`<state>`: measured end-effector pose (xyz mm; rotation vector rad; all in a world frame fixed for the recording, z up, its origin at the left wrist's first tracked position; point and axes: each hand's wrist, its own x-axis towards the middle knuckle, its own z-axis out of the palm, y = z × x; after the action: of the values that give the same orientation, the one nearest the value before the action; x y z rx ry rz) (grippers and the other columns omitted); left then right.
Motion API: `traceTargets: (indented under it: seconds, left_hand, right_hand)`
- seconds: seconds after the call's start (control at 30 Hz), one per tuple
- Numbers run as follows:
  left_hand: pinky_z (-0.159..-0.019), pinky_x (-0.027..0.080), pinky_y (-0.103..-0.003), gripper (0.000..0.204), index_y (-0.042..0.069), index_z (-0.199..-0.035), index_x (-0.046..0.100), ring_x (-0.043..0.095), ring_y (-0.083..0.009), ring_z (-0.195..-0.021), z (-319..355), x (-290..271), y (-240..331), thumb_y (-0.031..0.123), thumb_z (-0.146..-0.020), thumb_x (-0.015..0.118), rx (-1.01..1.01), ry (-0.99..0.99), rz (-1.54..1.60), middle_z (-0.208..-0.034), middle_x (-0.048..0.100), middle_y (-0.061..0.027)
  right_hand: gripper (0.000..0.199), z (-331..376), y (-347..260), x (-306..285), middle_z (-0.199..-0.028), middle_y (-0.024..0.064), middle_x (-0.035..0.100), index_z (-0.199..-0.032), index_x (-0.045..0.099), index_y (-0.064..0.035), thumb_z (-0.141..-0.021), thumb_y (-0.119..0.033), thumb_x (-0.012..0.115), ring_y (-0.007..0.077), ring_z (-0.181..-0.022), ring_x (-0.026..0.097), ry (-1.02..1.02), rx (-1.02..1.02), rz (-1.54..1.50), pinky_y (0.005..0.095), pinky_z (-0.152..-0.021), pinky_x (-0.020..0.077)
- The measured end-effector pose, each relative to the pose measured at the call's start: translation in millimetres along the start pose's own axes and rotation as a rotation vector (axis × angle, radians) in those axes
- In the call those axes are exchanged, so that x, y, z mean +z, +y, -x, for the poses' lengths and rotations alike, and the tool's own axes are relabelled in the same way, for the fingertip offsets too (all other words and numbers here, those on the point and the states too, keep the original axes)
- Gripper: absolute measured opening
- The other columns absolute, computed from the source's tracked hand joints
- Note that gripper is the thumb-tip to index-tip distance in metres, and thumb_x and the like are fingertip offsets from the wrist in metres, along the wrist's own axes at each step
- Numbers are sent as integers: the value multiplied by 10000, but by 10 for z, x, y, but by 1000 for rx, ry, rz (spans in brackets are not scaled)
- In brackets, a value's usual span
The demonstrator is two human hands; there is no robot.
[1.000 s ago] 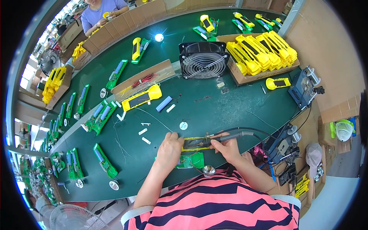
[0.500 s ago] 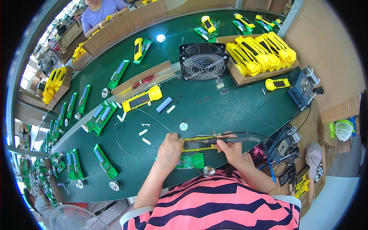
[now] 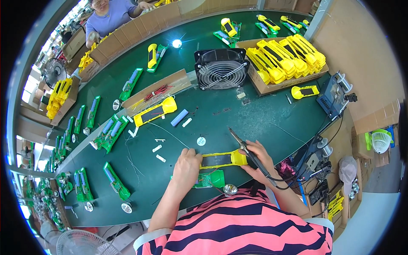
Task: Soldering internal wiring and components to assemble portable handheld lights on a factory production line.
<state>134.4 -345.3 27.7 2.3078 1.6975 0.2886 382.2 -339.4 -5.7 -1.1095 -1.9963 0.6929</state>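
Near the table's front edge lies a yellow plastic housing (image 3: 239, 157) with a dark rectangular panel in it. My left hand (image 3: 187, 168) is closed on its left end; a thin wire runs to these fingers. My right hand (image 3: 260, 160) holds a soldering iron (image 3: 250, 154), whose tip points away and to the left, above the table. The fingertips of that hand are beside the housing's right end; whether they touch it I cannot tell. Just nearer to me is a green housing (image 3: 217, 179) with a circuit board, and beside it a round silver reflector (image 3: 230, 190).
Beyond my hands are another yellow housing (image 3: 155, 111), a blue cylindrical battery (image 3: 179, 117) and a black fan (image 3: 222, 70). A box of yellow housings (image 3: 293, 78) stands back right, near a blue soldering station (image 3: 330, 102). Green lamp bodies (image 3: 115, 180) line the left. Across the table sits a person (image 3: 108, 19).
The soldering iron has swung from lying across the yellow housing to tip-up and away from it, uncovering the panel. The person across has moved their hands apart.
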Motion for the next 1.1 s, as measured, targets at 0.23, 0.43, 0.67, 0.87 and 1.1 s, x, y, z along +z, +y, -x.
traceTargets:
  seconds: [0.23, 0.43, 0.67, 0.87, 1.1]
  left_hand:
    - [-669, 442, -355, 68, -3, -695, 570, 500, -278, -762, -7, -15, 14, 5, -651, 519, 30, 7, 6, -745, 493, -137]
    - [-661, 427, -349, 69, 18, -691, 617, 496, -271, -762, -11, -63, -3, 17, -649, 561, 29, 8, 14, -744, 505, -110]
    - [-649, 407, -340, 191, 49, -833, 644, 505, -232, -736, 172, -576, 294, 16, -646, 641, 27, 358, 355, -802, 544, -71]
    - [-699, 384, -355, 181, 43, -842, 628, 492, -237, -868, 299, 99, 355, 87, -669, 603, 95, 185, -34, -921, 542, -75]
    - [-660, 384, -323, 91, 61, -752, 623, 541, -218, -718, 276, 245, 435, 54, -666, 651, 120, 368, 264, -792, 586, -46]
  right_hand:
    - [546, 16, 34, 22, -1076, 53, 586, -1135, 423, -72, -665, -90, 698, 250, -1018, 542, -72, 67, -57, 484, -1020, 249]
    - [536, -14, -6, 6, -1030, 78, 599, -1117, 435, -84, -653, -92, 703, 266, -940, 573, -46, 22, -37, 480, -1003, 281]
    - [527, -17, -29, -45, -1063, 56, 608, -1116, 402, -69, -671, -84, 685, 259, -991, 560, -113, 88, -41, 484, -1026, 229]
    - [544, 6, 18, 6, -1058, 64, 604, -1117, 391, -56, -665, -61, 694, 267, -1010, 552, -93, 50, -69, 469, -1028, 244]
    - [518, -27, 56, 61, -1074, 107, 561, -1139, 438, -60, -678, -22, 673, 297, -1015, 529, -79, 52, -197, 388, -938, 376]
